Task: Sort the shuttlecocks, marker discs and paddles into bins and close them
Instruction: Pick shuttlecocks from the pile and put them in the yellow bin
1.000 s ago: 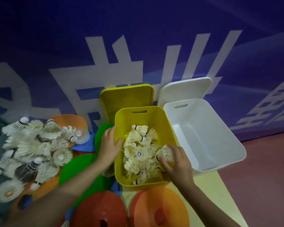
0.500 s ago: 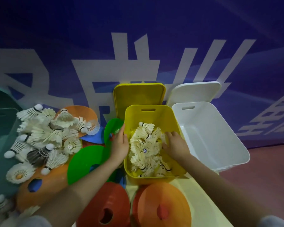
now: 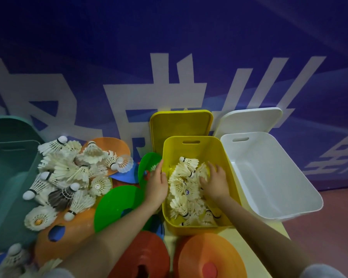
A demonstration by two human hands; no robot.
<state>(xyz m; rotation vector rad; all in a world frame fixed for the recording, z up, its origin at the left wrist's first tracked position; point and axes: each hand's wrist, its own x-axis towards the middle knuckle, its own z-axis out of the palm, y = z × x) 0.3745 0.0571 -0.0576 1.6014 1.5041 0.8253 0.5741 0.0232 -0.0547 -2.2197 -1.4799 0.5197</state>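
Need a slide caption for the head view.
Right hand presses shuttlecocks into yellow bin; left hand steadies its rim.

Both forearms are bare from the wrists back toward the elbows. A pale grey sleeve edge (image 3: 319, 271) shows at the bottom right corner, and another grey sleeve cuff (image 3: 56, 273) at the bottom left. No rings, watch or gloves show.

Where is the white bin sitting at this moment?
In the head view, the white bin sits right of centre, directly beside the yellow bin, its white lid propped behind it.
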